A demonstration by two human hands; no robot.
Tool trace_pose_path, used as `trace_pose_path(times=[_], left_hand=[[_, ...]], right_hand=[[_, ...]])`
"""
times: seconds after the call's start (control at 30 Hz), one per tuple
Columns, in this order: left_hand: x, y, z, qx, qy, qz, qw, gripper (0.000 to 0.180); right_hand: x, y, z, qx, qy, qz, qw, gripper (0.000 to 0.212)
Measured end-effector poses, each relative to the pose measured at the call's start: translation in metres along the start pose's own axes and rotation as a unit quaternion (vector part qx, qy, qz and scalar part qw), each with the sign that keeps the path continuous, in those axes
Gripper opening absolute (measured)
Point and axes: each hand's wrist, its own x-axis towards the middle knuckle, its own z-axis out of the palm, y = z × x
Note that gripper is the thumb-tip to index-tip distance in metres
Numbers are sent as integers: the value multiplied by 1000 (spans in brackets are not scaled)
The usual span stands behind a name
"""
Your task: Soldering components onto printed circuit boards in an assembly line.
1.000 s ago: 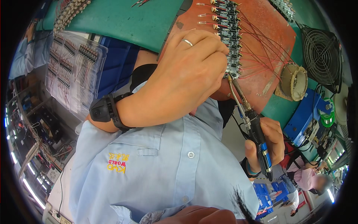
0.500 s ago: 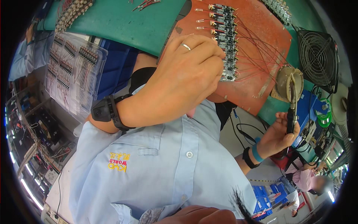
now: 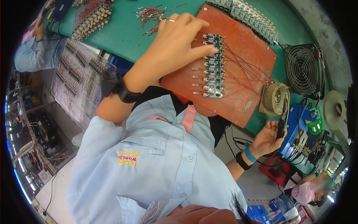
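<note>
My left hand (image 3: 178, 46) is spread, thumb and forefinger apart, over the far left part of a row of small black circuit boards (image 3: 214, 79). No object shows between its fingers, and the hand hides some of the row's left side. The boards lie on a worn orange-red mat (image 3: 179, 83), with thin red wires (image 3: 244, 65) fanning out to their right. To the right, my right hand (image 3: 266, 139) is closed around the dark handle of a soldering iron (image 3: 282, 127). The iron's metal end rests at a round, crusted pot (image 3: 266, 98) beside the mat.
Loose red wire pieces (image 3: 151, 15) lie on the green table (image 3: 126, 39) at the back. Rows of assembled parts (image 3: 253, 18) stand behind the mat. A black fan (image 3: 304, 69), a blue box (image 3: 294, 127) and a green solder spool (image 3: 316, 121) are at right. A clear tray (image 3: 80, 80) is at left.
My left hand has opened from a pinch at the boards and lifted away to the far left, showing more of the row. My right hand still grips the iron by the pot. The view has shifted.
</note>
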Motion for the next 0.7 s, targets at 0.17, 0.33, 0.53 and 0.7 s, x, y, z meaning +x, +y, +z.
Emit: trace_pose_path(times=[0.17, 0.33, 0.53, 0.7], left_hand=[[2, 2, 9, -14, -2, -1, 1000, 43], [5, -1, 1, -42, -15, -23, 999, 38], [-25, 10, -35, -562, -62, -153, 811, 29], [-81, -13, -76, -627, 63, -235, 740, 30]], right_hand=[[3, -2, 5, 5, 7, -4, 1000, 46], [4, 1, 6, 41, -4, -2, 999, 44], [1, -1, -10, 114, 34, 32, 992, 39], [4, -2, -26, 82, -28, 44, 995, 42]])
